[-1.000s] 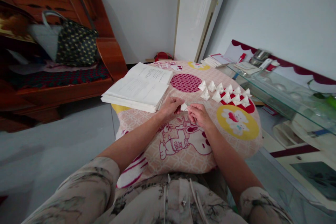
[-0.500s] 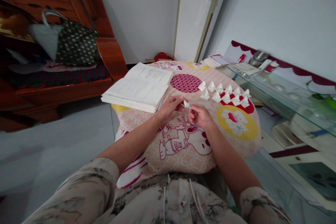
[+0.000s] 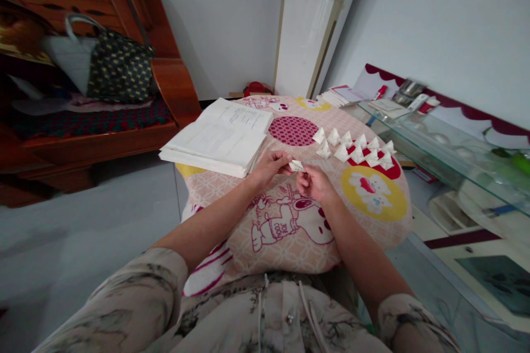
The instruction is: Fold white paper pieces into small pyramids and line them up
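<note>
Between my two hands is a small folded piece of white paper [image 3: 296,165], raised above the patterned tablecloth [image 3: 273,242]. My left hand [image 3: 271,169] pinches its left end with thumb and forefinger. At its right end, my right hand [image 3: 314,182] grips it too, with the other fingers curled in. Several folded white paper pyramids [image 3: 342,153] stand in two rows on the cloth, beyond and to the right of my right hand. Left of my left hand lies a thick stack of white printed sheets or an open book [image 3: 219,135].
A glass shelf unit [image 3: 451,160] with cups and small items borders the table on the right. More papers [image 3: 342,95] lie at the table's far right edge. A wooden bench [image 3: 174,83] holding bags [image 3: 120,66] stands at left. Behind the table rises a tall white air conditioner [image 3: 304,33].
The folded paper between my hands has turned, from a narrow point facing up to a flatter, wider shape. My hands have barely shifted, and the paper pyramids stand where they were.
</note>
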`<state>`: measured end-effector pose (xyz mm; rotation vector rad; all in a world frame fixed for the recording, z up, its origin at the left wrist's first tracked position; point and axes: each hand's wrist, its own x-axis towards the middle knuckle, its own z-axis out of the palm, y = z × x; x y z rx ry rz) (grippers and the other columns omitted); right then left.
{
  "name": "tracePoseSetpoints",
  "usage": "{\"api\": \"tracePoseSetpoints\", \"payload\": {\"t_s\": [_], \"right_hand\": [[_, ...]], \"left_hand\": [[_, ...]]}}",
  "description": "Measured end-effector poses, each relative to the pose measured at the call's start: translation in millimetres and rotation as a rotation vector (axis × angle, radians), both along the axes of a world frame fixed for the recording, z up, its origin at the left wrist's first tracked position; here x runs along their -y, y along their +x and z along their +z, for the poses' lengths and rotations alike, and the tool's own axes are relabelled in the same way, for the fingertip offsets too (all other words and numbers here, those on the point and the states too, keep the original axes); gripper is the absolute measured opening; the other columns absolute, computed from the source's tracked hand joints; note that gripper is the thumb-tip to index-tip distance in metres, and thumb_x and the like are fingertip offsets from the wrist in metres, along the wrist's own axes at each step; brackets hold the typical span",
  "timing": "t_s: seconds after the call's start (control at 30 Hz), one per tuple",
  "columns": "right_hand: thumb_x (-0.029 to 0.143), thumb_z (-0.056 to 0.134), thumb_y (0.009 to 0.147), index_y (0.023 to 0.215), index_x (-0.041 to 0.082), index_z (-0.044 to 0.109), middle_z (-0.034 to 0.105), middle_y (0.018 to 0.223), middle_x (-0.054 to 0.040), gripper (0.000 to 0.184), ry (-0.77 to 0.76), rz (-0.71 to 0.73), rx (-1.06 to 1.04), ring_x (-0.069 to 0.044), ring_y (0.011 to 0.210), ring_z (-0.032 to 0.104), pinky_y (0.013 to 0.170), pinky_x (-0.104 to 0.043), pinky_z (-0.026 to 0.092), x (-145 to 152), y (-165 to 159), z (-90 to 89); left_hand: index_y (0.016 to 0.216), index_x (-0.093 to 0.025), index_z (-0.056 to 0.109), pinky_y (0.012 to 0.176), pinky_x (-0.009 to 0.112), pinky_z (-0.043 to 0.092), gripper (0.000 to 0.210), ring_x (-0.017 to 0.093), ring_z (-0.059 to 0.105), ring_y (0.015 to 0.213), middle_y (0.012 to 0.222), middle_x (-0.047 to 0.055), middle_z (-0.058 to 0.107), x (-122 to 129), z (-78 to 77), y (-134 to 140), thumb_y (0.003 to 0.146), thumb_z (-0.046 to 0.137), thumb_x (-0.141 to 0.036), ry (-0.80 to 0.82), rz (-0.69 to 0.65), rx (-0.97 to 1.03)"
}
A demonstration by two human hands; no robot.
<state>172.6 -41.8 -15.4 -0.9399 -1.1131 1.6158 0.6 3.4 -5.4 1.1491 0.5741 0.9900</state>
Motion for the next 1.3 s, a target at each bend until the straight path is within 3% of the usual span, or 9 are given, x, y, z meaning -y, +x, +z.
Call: {"api": "tracePoseSetpoints", "payload": {"t_s": [0.37,0.8,0.9,1.03,1.17,1.3], "right_hand": [[0.069,0.066,0.079,0.059,0.024,0.044,0.034,0.039,0.0102,0.054,-0.005,-0.133,0.049,-0.011,0.028,0.040,0.029,-0.023,0.031,-1,-4,-1.4],[0.072,0.063,0.080,0.062,0.024,0.049,0.036,0.038,0.0091,0.054,0.066,-0.265,0.185,-0.011,0.028,0.042,0.028,-0.023,0.031,1,-6,0.3],[0.065,0.063,0.084,0.068,0.023,0.056,0.045,0.041,0.0066,0.046,0.148,-0.399,0.294,-0.011,0.032,0.044,0.030,-0.022,0.031,-1,1,-1.4],[0.043,0.067,0.084,0.067,0.022,0.060,0.051,0.046,0.0054,0.027,0.323,-0.574,0.465,-0.011,0.038,0.045,0.036,-0.021,0.032,-3,13,-3.5],[0.032,0.068,0.077,0.072,0.022,0.069,0.060,0.055,0.0026,0.011,0.393,-0.513,0.538,-0.014,0.047,0.052,0.045,-0.025,0.040,-5,14,-4.3],[0.025,0.070,0.073,0.077,0.024,0.072,0.070,0.074,-0.0015,0.005,0.544,-0.476,0.668,-0.019,0.068,0.061,0.068,-0.032,0.052,-8,10,-4.3]], "left_hand": [[0.073,-0.013,0.064,0.049,0.021,0.050,0.044,0.010,0.060,0.046,0.058,0.002,0.067,-2,-5.7,0,0.081,0.080,-0.053,0.104,0.076,-0.148],[0.078,-0.014,0.064,0.045,0.021,0.046,0.043,0.010,0.056,0.041,0.052,-0.001,0.062,0,-5.0,0,0.084,0.076,-0.055,0.179,0.106,-0.169],[0.079,-0.014,0.063,0.045,0.020,0.046,0.033,0.009,0.056,0.041,0.052,-0.002,0.062,0,-4.3,1,0.088,0.074,-0.043,0.136,0.120,-0.183],[0.081,-0.015,0.061,0.043,0.019,0.042,0.012,0.010,0.057,0.040,0.051,-0.003,0.061,0,-5.9,3,0.092,0.064,-0.018,0.012,0.184,-0.319],[0.083,-0.017,0.060,0.043,0.019,0.040,0.012,0.011,0.056,0.038,0.049,-0.004,0.061,-2,-8.3,4,0.089,0.060,-0.007,0.020,0.213,-0.494],[0.087,-0.018,0.064,0.045,0.021,0.040,0.012,0.012,0.056,0.038,0.049,-0.005,0.061,-1,-8.7,1,0.089,0.058,-0.008,0.135,0.205,-0.589]]}}
